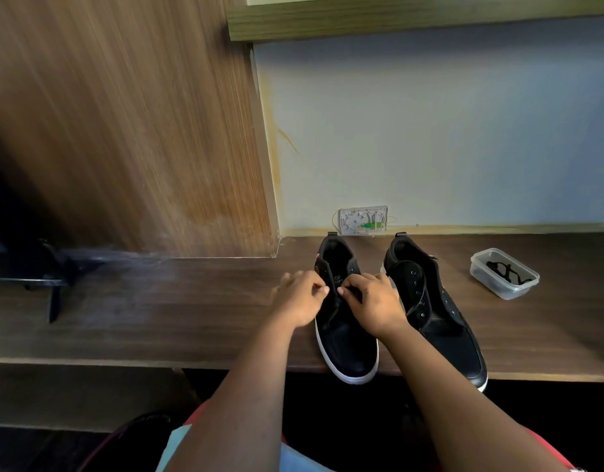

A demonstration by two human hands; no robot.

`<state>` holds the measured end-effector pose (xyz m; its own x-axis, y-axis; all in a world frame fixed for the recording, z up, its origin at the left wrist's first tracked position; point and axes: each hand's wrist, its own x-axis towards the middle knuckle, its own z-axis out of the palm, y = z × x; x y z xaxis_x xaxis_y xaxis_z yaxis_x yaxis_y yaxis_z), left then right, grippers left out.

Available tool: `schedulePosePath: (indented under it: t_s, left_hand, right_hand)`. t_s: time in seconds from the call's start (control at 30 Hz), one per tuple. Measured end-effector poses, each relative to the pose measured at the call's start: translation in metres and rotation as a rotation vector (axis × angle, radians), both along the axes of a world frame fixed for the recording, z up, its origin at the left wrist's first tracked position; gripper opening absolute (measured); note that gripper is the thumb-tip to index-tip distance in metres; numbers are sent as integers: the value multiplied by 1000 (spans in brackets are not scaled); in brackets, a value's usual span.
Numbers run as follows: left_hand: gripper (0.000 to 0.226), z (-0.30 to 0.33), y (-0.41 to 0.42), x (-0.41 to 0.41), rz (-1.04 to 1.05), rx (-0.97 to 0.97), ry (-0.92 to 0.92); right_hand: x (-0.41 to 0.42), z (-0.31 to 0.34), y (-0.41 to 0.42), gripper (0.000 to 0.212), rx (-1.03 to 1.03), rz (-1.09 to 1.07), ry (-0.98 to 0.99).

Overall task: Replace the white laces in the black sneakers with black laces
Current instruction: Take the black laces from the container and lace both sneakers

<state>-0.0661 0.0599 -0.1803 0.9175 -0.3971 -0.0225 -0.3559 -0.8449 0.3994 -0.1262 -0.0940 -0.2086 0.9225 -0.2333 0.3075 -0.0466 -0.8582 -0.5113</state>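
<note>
Two black sneakers with white soles stand side by side on the dark wooden desk (pixel 157 311), toes toward me. The left sneaker (pixel 348 349) is under both my hands. My left hand (pixel 302 299) has curled fingers pinching at the shoe's left eyelet edge. My right hand (pixel 372 301) pinches a black lace over the tongue. The right sneaker (pixel 440 318) shows bare metal eyelets and a black lace lying across it. A clear plastic tub (pixel 505 272) to the right holds a black lace (pixel 505 270). No white lace is in view.
A white wall box (pixel 363 220) with green wiring sits at the back of the desk behind the shoes. A wooden panel (pixel 123 131) rises on the left, and a dark object (pixel 38 267) lies at the far left of the desk. Both toes overhang the front edge.
</note>
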Motion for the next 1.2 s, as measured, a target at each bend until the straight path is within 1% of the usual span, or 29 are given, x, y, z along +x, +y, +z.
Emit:
schedulePosePath:
  t_s: [0.07,0.13,0.17,0.2,0.23,0.3,0.4,0.47,0.5,0.53,0.57,0.6,0.67,0.7,0.73,0.77,0.8,0.83,0.87,0.9,0.93,1.0,1.03,1.07,1.13,1.2]
  left_hand:
    - [25,-4,-6,0,-7,1,-30]
    - [26,-8,-9,2,-14,0,4]
    - [24,-9,-9,2,-6,-49,34]
    - [22,-9,-10,3,23,-157,81]
    - [22,-6,-10,4,79,-310,153]
    - [24,7,-5,3,248,-683,312]
    - [28,30,7,1,565,-1307,494]
    - [28,44,20,0,625,-1723,581]
    - [27,49,27,1,617,-1867,601]
    - [26,52,35,3,605,-1957,603]
    - [25,54,41,5,619,-1976,585]
    - [25,55,46,7,655,-1966,570]
    - [24,50,54,10,822,-1845,530]
    - [21,47,58,11,920,-1715,482]
    - [18,44,61,13,986,-1548,410]
    - [25,41,62,14,1025,-1322,305]
    - [34,40,64,13,994,-991,195]
    - [40,39,63,12,890,-605,68]
    - [41,40,59,8,733,-240,-44]
    - [39,40,53,5,571,-24,-125]
    - [37,40,43,0,429,73,-137]
    - [38,28,17,-8,155,88,-132]
    - [38,19,4,-12,41,92,-142]
    - [34,11,-7,-16,-28,89,-161]
    - [21,2,-19,-17,-35,29,-186]
    - [14,0,-19,-11,-9,-22,-143]
  right_hand:
    - [-1,-1,0,18,2,6,-18]
    - [-2,-1,0,18,10,3,-45]
    - [-2,-1,0,18,16,-4,-55]
    - [-3,0,0,18,20,-11,-57]
    - [-3,2,0,18,22,-15,-53]
    - [-3,3,-1,18,24,-24,-23]
    - [-3,3,-4,17,39,-23,14]
    - [-3,3,-5,12,50,-19,25]
    - [-3,2,-5,9,53,-13,22]
    - [-3,1,-5,6,60,-7,20]
    - [-3,0,-6,4,84,0,3]
    - [-3,0,-6,4,140,4,-33]
    - [-3,5,-8,10,311,-30,-130]
    - [-3,10,-11,14,366,-61,-148]
    - [-4,16,-15,17,377,-80,-139]
    - [-5,18,-20,20,348,-78,-103]
    - [-6,19,-25,22,292,-61,-50]
    - [-7,19,-28,22,236,-38,5]
    - [-7,18,-29,22,194,-20,49]
    - [-8,15,-29,21,179,-14,69]
    - [-8,14,-27,19,183,-16,76]
    - [-8,13,-24,16,191,-23,66]
    - [-8,13,-23,14,188,-24,57]
    - [-8,13,-22,11,169,-22,47]
    - [-7,11,-21,7,121,-31,40]
    - [-5,10,-23,8,116,-62,43]
